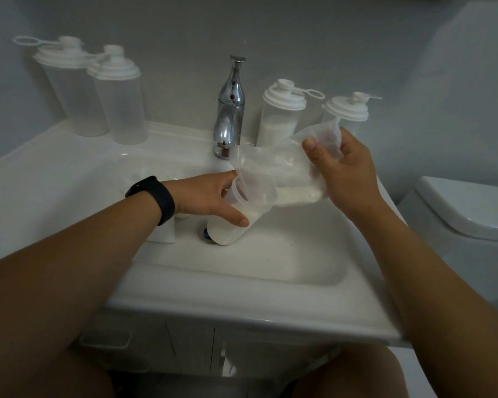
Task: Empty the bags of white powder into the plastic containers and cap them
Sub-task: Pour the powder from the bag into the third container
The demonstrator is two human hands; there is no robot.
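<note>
My left hand (210,196) grips an uncapped clear plastic container (233,228) standing in the sink basin, partly filled with white powder. My right hand (342,173) holds up a clear plastic bag (279,170) of white powder by its far end, with the bag's mouth tucked into the container's opening. Two capped containers (279,122) (347,116) with powder stand behind the bag on the sink's right rear ledge. Two capped empty containers (69,90) (121,101) stand on the left rear ledge.
A chrome faucet (230,110) rises at the back of the white sink (242,288). Another white container (164,234) sits in the basin under my left wrist. A toilet tank (469,208) stands to the right. A cabinet lies below the sink.
</note>
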